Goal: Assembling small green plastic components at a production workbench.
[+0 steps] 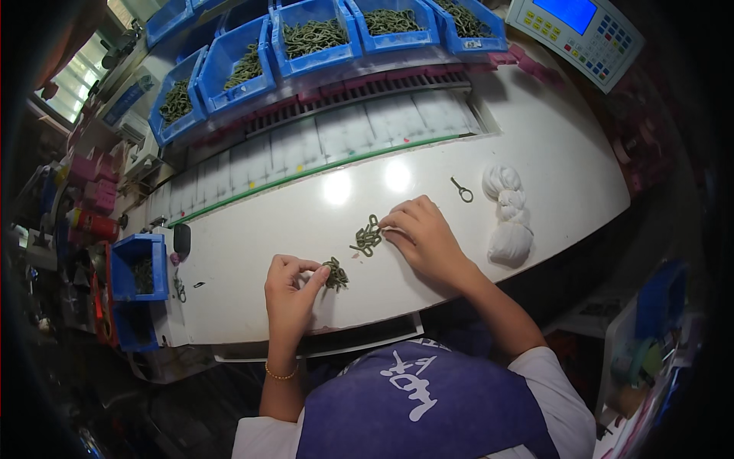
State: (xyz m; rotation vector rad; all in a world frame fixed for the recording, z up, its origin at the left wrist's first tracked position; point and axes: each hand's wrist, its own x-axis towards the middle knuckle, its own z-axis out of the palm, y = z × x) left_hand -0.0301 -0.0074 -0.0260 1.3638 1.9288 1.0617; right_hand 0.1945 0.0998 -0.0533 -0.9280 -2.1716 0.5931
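Observation:
On the white tabletop, my left hand (290, 287) pinches a bunch of dark green cord loops (336, 276) between thumb and fingers. A little farther off and to the right lies a loose pile of the same green loops (368, 236). My right hand (420, 236) reaches its right edge, fingers bent and closed together at the tips. Whatever sits between those fingertips is too small to tell. Beyond my right hand, one single green loop with a tail (463, 190) lies apart. Farther right rests a knotted white cloth bundle (508, 218).
Blue bins (315, 38) full of green loops line the far side, behind a sewing or knitting machine bed (321, 145) with a green edge strip. A control panel (579, 34) with a blue screen stands far right. Smaller blue bins (139, 268) hang at the left table end.

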